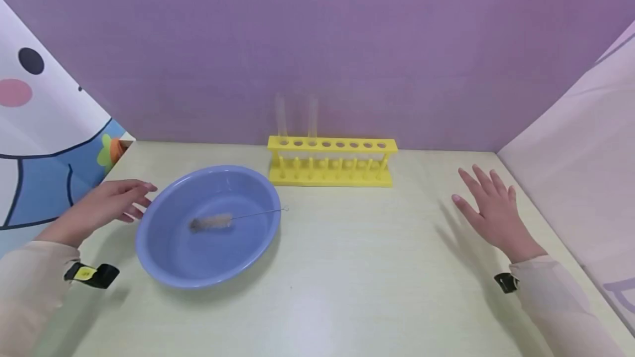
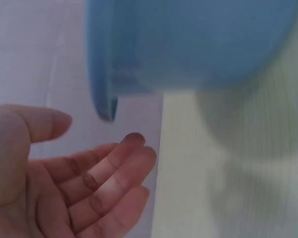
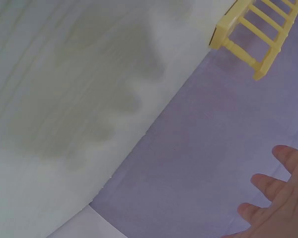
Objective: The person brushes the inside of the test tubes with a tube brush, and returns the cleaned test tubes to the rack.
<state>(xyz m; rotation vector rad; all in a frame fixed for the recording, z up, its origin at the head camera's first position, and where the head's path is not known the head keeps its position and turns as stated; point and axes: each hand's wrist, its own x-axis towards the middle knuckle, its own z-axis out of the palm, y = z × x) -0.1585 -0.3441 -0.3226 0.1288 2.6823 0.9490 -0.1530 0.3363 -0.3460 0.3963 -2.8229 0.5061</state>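
My left hand (image 1: 111,205) hovers beside the left rim of a blue basin (image 1: 208,263). In the left wrist view its relaxed fingers (image 2: 114,183) and thumb stand apart from the basin's rim (image 2: 102,94), with nothing held. A test tube brush (image 1: 213,222) lies in the basin, its bristles inside and its thin wire handle crossing the right rim. Over the right side of the table my right hand (image 1: 493,216) is spread and holds nothing. A yellow test tube rack (image 1: 332,180) stands at the back, with two clear test tubes (image 1: 312,117) upright in it.
A purple wall panel (image 1: 327,48) rises behind the pale table (image 1: 347,269). To the left is a panel with a cartoon print (image 1: 49,125), and a whitish panel (image 1: 585,142) borders the right side. Black straps (image 1: 91,274) are at the wrists.
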